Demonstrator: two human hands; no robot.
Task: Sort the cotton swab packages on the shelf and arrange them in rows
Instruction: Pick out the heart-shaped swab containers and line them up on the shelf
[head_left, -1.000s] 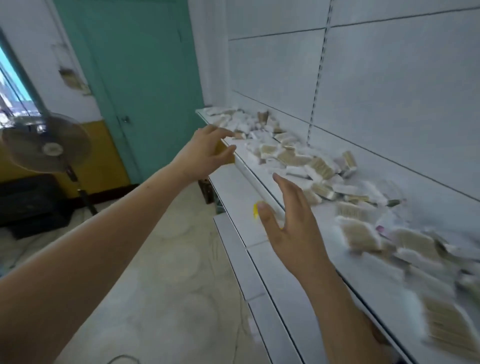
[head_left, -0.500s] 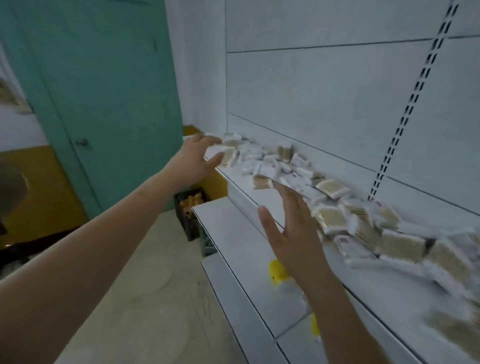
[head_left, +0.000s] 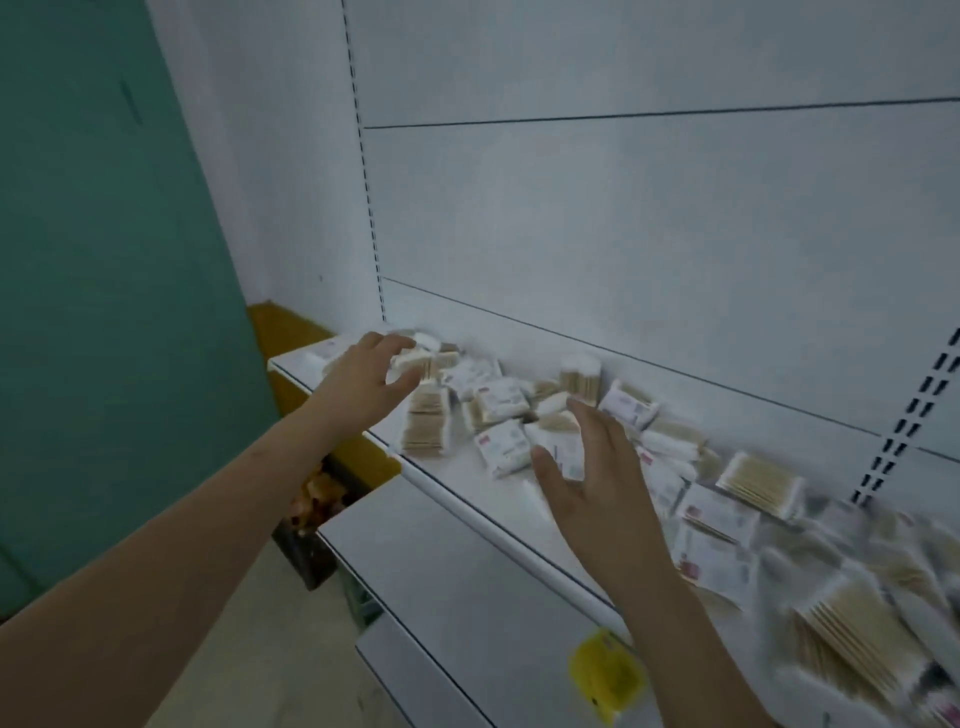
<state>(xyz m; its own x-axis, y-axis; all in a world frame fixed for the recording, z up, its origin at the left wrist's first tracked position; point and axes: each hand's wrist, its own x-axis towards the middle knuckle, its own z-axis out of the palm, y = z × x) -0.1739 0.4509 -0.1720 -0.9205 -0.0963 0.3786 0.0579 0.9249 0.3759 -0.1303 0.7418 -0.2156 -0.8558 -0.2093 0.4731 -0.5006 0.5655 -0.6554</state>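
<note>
Several cotton swab packages (head_left: 501, 402) lie in a loose jumble along the white shelf (head_left: 470, 491), from its far left end to the blurred near right. My left hand (head_left: 363, 382) reaches to the far left end, its fingers and thumb curled around one cotton swab package (head_left: 415, 362). My right hand (head_left: 597, 483) hovers over the middle of the pile with fingers spread. A labelled package (head_left: 563, 447) lies between its thumb and fingers, and I cannot tell whether they touch.
A wider white shelf (head_left: 467, 577) juts out below the top one, and a yellow object (head_left: 605, 673) lies lower down. A dark crate with orange items (head_left: 311, 501) stands on the floor at the shelf's left end, beside a teal door (head_left: 104, 260).
The view has swung right and closer to the shelf. My left hand has come down onto a package at the far end. My right hand has moved forward over the pile.
</note>
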